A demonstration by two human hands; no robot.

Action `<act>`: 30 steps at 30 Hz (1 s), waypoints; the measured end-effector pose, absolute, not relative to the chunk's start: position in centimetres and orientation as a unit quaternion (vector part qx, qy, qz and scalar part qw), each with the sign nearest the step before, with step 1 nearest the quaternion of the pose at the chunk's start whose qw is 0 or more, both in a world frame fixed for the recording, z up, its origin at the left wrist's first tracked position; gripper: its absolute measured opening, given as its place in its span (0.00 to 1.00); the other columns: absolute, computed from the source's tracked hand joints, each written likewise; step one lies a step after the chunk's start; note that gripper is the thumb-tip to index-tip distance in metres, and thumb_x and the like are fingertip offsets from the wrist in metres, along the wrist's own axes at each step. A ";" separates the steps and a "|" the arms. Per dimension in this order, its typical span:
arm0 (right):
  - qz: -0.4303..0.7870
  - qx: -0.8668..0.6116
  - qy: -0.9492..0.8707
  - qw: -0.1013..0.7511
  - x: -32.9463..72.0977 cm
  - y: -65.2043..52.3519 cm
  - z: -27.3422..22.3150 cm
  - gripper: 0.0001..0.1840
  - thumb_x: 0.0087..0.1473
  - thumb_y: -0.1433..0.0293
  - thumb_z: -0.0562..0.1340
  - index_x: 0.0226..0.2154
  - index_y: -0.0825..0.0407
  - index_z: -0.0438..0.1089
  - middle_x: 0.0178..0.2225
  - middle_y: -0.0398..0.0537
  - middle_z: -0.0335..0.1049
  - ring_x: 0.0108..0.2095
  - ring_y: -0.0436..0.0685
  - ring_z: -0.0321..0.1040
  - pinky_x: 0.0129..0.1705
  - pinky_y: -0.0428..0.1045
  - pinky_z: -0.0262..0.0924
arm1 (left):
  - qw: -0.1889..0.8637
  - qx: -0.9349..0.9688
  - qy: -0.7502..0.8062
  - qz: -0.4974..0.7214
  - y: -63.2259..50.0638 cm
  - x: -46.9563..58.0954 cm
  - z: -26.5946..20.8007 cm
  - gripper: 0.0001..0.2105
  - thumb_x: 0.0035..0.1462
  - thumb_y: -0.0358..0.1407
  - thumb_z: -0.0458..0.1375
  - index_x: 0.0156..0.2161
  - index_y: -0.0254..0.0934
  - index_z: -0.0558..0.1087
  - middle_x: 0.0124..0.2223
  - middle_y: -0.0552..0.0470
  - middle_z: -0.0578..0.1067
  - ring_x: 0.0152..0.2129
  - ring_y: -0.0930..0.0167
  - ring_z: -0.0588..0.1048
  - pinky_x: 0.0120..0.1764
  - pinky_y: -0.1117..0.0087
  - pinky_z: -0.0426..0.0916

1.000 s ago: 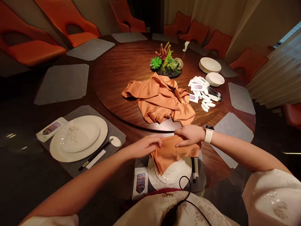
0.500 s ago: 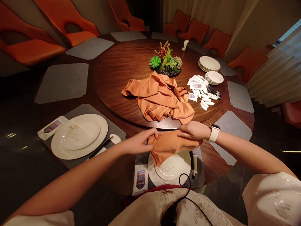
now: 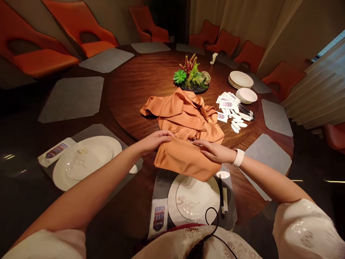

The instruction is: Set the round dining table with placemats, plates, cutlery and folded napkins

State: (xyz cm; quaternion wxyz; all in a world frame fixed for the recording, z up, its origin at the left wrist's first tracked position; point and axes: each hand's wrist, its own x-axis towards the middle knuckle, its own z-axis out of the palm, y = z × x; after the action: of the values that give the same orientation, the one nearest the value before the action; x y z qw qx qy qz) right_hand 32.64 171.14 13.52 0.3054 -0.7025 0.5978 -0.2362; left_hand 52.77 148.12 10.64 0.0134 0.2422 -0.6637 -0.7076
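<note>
Between my two hands an orange cloth napkin [image 3: 185, 158] is stretched out, folded in layers, above the near place setting. My left hand [image 3: 157, 140] is closed on its upper left corner, thumb hidden behind or under the cloth. At the upper right edge, my right hand [image 3: 215, 150] grips it with the fingers lying over the cloth. Below hang no folds onto the stacked white plates [image 3: 194, 201], which rest on a grey placemat [image 3: 161, 183]. Behind the napkin lies a crumpled heap of orange cloths [image 3: 183, 111] on the turntable.
Black chopsticks [image 3: 221, 198] and a printed packet [image 3: 159, 217] flank the near plates. Another plate setting [image 3: 88, 158] is at left. The turntable holds a plant centrepiece [image 3: 192, 75], plate stacks [image 3: 240, 79], spoons [image 3: 235, 126] and packets [image 3: 226, 102]. Orange chairs [image 3: 94, 32] surround the table.
The napkin has been spread wider and flatter, its left end shifting left and up with my left hand. My right hand has moved slightly left and down. The view has tilted slightly.
</note>
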 end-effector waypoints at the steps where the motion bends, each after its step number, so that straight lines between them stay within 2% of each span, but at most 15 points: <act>1: -0.256 -0.695 0.591 0.320 32.3 170.2 12.6 0.23 0.64 0.69 0.51 0.61 0.53 0.55 0.57 0.59 0.64 0.51 0.59 0.66 0.53 0.54 0.60 | 0.020 0.259 -0.654 -0.711 147.0 51.5 10.0 0.16 0.41 0.43 0.66 0.35 0.37 0.73 0.32 0.53 0.74 0.29 0.71 0.71 0.32 0.72 0.65; 5: -0.314 -0.644 0.588 0.374 30.9 165.6 7.9 0.21 0.57 0.72 0.56 0.54 0.52 0.57 0.52 0.54 0.62 0.52 0.57 0.62 0.58 0.55 0.57 | 0.061 0.335 -0.659 -0.671 142.2 46.0 7.1 0.14 0.38 0.31 0.64 0.35 0.37 0.70 0.27 0.58 0.69 0.24 0.75 0.67 0.29 0.75 0.62; 9: -0.339 -0.551 0.622 0.442 29.6 161.4 2.5 0.16 0.54 0.72 0.57 0.46 0.50 0.62 0.45 0.46 0.62 0.45 0.53 0.61 0.54 0.51 0.58 | 0.059 0.362 -0.686 -0.629 137.5 41.5 4.1 0.18 0.38 0.26 0.64 0.36 0.38 0.65 0.26 0.60 0.66 0.23 0.75 0.67 0.30 0.74 0.63; 12: -0.366 -0.449 0.662 0.475 29.0 160.0 -1.1 0.15 0.51 0.72 0.58 0.44 0.49 0.65 0.41 0.44 0.63 0.40 0.52 0.61 0.50 0.49 0.58 | 0.056 0.353 -0.738 -0.572 136.2 40.0 2.3 0.18 0.41 0.27 0.64 0.37 0.39 0.63 0.29 0.58 0.68 0.27 0.72 0.70 0.35 0.71 0.67; 15: -0.387 -0.390 0.681 0.484 28.8 159.6 -3.4 0.16 0.48 0.73 0.58 0.43 0.50 0.66 0.41 0.43 0.63 0.40 0.52 0.61 0.48 0.48 0.58 | 0.119 0.326 -0.847 -0.404 137.7 40.0 1.3 0.15 0.46 0.32 0.65 0.39 0.39 0.66 0.37 0.51 0.72 0.38 0.65 0.73 0.46 0.64 0.67; 18: -0.394 -0.394 0.676 0.482 28.8 159.7 -3.8 0.16 0.48 0.75 0.59 0.42 0.50 0.68 0.40 0.42 0.64 0.41 0.52 0.61 0.49 0.48 0.58 | 0.170 0.219 -0.927 -0.254 140.7 41.0 -0.1 0.06 0.58 0.37 0.57 0.39 0.38 0.71 0.41 0.45 0.74 0.44 0.61 0.72 0.52 0.58 0.65; 21: -0.388 -0.380 0.668 0.508 28.4 159.7 -2.5 0.16 0.47 0.76 0.61 0.42 0.50 0.69 0.36 0.41 0.64 0.38 0.51 0.61 0.46 0.47 0.59 | 0.133 0.070 -0.958 -0.244 142.4 42.2 -2.3 0.13 0.64 0.39 0.50 0.40 0.38 0.76 0.45 0.42 0.76 0.46 0.61 0.72 0.53 0.56 0.65; 23: -0.397 -0.357 0.660 0.529 27.9 159.7 -1.2 0.15 0.47 0.75 0.62 0.41 0.51 0.70 0.36 0.41 0.67 0.38 0.51 0.63 0.45 0.47 0.61 | 0.124 0.025 -0.957 -0.260 142.5 42.9 -3.9 0.15 0.65 0.39 0.49 0.47 0.40 0.77 0.52 0.43 0.76 0.51 0.62 0.71 0.58 0.55 0.62; 27: -0.445 -0.289 0.615 0.583 26.8 159.4 1.0 0.09 0.53 0.69 0.61 0.38 0.53 0.72 0.39 0.47 0.73 0.41 0.55 0.68 0.45 0.50 0.64 | 0.123 0.024 -0.959 -0.254 142.2 43.9 -6.3 0.21 0.66 0.38 0.48 0.61 0.42 0.70 0.64 0.47 0.68 0.63 0.62 0.61 0.66 0.53 0.50; 30: -0.464 -0.248 0.582 0.620 27.0 159.0 1.4 0.13 0.52 0.69 0.60 0.42 0.53 0.70 0.38 0.50 0.74 0.37 0.55 0.70 0.39 0.50 0.66 | 0.112 0.047 -0.960 -0.252 142.8 44.3 -7.2 0.24 0.65 0.34 0.46 0.65 0.39 0.64 0.69 0.46 0.60 0.67 0.63 0.54 0.68 0.53 0.45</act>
State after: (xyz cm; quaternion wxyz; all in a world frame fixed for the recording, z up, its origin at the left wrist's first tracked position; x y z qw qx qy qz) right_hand 27.02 158.95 1.35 0.6203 -0.2477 0.5818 -0.4642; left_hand 44.29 142.85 -7.21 0.1117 0.0467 -0.9602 -0.2516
